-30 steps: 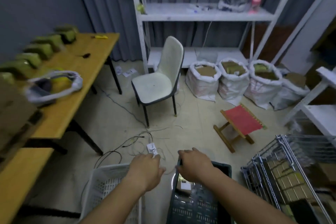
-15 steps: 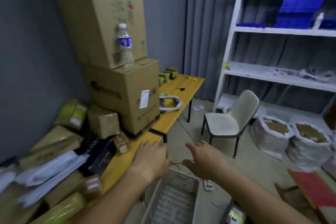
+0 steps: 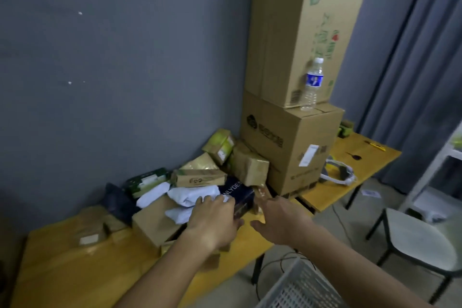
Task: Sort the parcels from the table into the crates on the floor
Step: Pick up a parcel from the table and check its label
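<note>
- Both hands now up over table (image 3: 62, 265); 1 s ago down at floor crates.
- L hand (image 3: 212, 220): fingers spread, on white soft parcel (image 3: 192, 194) / dark box (image 3: 237, 192), no grip.
- R hand (image 3: 280, 220): open, hovering nr table edge, holding nothing.
- Parcels piled vs wall, beside stacked cartons (image 3: 290, 147).
- White crate (image 3: 300, 290) on floor, below R arm.

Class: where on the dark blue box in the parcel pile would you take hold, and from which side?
Probably by the dark blue box at its near end, from the table's front edge: that end juts out bare, while white bags cover its far part. Both hands are close.
</note>
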Tool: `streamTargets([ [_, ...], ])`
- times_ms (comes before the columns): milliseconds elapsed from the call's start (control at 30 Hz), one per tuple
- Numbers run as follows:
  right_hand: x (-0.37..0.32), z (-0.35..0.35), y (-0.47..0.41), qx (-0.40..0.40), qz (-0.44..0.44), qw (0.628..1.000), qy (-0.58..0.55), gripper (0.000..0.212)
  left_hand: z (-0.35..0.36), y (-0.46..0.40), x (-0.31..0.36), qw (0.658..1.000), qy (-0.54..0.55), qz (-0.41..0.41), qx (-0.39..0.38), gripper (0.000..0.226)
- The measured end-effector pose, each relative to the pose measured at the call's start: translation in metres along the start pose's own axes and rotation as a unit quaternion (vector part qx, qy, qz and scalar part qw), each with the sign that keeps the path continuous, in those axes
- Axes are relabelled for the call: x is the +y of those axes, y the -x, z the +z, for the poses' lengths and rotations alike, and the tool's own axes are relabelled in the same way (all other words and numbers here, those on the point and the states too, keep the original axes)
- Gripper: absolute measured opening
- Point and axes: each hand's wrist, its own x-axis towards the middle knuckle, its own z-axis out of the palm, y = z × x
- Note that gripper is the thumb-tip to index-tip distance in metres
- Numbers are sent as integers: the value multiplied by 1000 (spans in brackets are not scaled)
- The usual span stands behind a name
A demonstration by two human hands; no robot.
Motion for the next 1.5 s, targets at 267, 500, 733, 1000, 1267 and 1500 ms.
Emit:
streamTargets([
  [267,0,3,-77,9,-62,998,-18,51,6,-39,-43,996,-25,-88,-21,50],
  [500,17,-4,-137,-2,-107,994,-21,52,14,-79,-75,991,-13,-136,-14,50],
  [733,-12,10,-199,-27,-130,990,-44,54,52,-91,-148,986,0,-163,-29,41],
  [1000,-80,31,-272,-61,-111,991,-36,63,93,-123,-252,988,-25,-137,-73,41],
  [1267,-100,49,-309,-82,-55,995,-34,64,161,-184,-252,991,-28,-32,-127,56],
  [1500,-84,56,-314,-109,-3,993,-33,59,184,-217,-226,994,-75,-11,-76,28],
])
